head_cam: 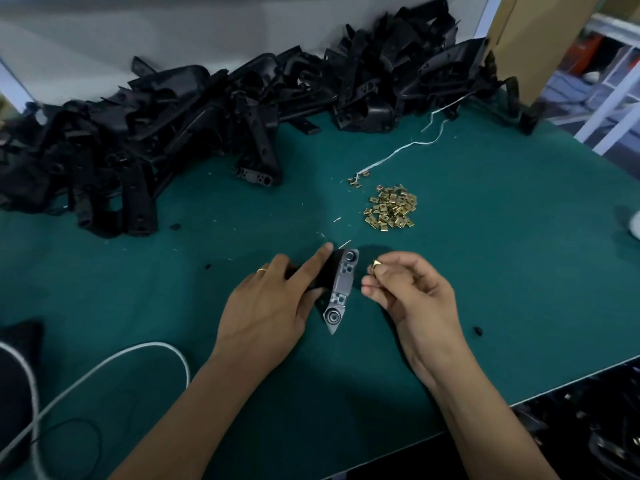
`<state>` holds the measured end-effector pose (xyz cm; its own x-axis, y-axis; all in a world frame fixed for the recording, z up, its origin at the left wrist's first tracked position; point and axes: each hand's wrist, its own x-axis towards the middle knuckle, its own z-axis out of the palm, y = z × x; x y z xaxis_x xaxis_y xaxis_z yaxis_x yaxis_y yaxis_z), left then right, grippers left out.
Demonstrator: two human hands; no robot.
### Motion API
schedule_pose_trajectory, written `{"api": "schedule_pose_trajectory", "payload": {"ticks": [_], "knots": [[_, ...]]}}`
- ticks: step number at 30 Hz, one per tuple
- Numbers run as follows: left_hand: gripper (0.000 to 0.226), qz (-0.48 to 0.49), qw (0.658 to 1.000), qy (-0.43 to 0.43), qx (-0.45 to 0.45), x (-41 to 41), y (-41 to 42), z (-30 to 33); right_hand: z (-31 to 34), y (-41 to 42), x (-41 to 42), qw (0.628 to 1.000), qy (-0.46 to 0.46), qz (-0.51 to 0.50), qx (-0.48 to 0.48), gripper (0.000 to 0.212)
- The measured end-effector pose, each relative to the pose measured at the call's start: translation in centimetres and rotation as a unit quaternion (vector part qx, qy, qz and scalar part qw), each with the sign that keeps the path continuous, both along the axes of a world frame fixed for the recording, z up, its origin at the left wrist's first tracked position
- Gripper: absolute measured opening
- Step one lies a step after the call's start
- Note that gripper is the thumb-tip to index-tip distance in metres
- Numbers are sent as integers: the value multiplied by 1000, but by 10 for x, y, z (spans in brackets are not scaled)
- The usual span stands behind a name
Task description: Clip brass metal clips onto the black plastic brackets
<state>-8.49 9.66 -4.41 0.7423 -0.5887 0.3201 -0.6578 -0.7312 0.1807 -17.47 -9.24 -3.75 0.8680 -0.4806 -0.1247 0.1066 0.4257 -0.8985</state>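
The left hand (266, 306) gripped a black plastic bracket (341, 289) and held it just above the green worktop (485, 271), fingers curled round its dark body and the forefinger laid straight along its upper side. Held so, the bracket's lighter, flat face, with a round boss at each end and small square openings between, was turned up and toward the right hand, probably so the clip seats stayed reachable.

The right hand (408, 296) waited just beside the bracket, apart from it, with a single brass clip (376, 264) pinched between thumb and fingertips. The clip's open end seemed to be turned toward the bracket, ready to be slid on, though it was too small to be sure.

The loose heap of brass clips (391, 209) lay beyond the bracket and a little to its right, within easy reach of the right hand, presumably for that reason. The large pile of black brackets (173, 133) was banked along the worktop's far edge, beyond and left of the held bracket.

Much of the held bracket was hidden under the left palm, so its full shape could not be made out, nor whether any clip already sat on it. A white cable (104, 368) curved past the near left of the bracket and ran out of view. A dark object at the left edge was cut off and unidentifiable.
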Motion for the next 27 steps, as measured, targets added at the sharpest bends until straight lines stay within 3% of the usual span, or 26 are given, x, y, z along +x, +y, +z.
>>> {"api": "schedule_pose_trajectory", "payload": {"ticks": [12, 27], "knots": [[62, -2, 1000, -9, 4, 1, 0, -2, -3, 9, -1, 999, -7, 34, -42, 7], [58, -28, 999, -8, -12, 0, 1, -3, -6, 5, -1, 997, -48, 46, -36, 16]]}}
